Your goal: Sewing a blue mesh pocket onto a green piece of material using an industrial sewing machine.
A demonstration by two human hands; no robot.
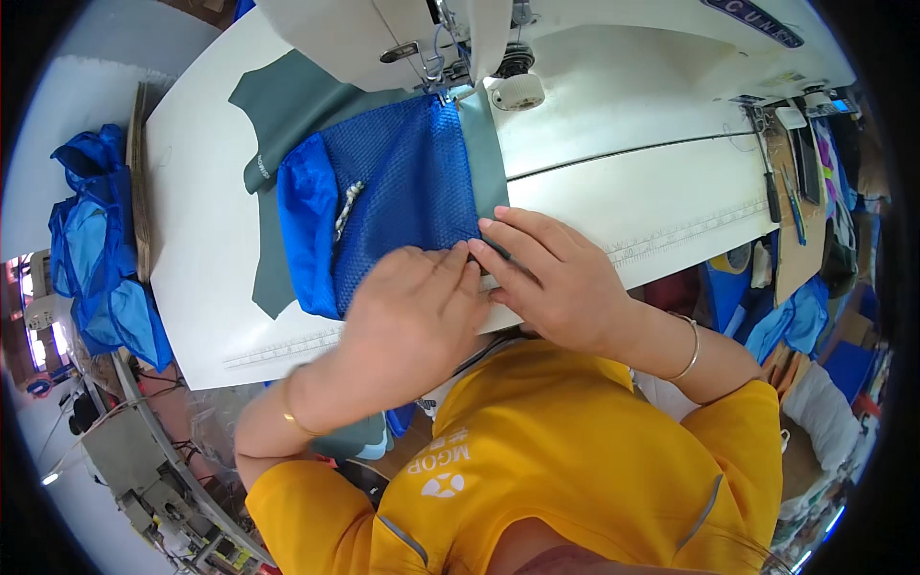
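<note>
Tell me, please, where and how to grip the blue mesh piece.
The blue mesh piece is probably best pinched at its smooth left border, from the left: that edge lies uncovered, while the left hand and right hand crowd its near right corner and its far end meets the sewing machine.

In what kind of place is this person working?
It looks like a sewing workshop: a sewing machine stands over blue mesh fabric and grey-green fabric, and more blue fabric is bundled left of the white table.
</note>
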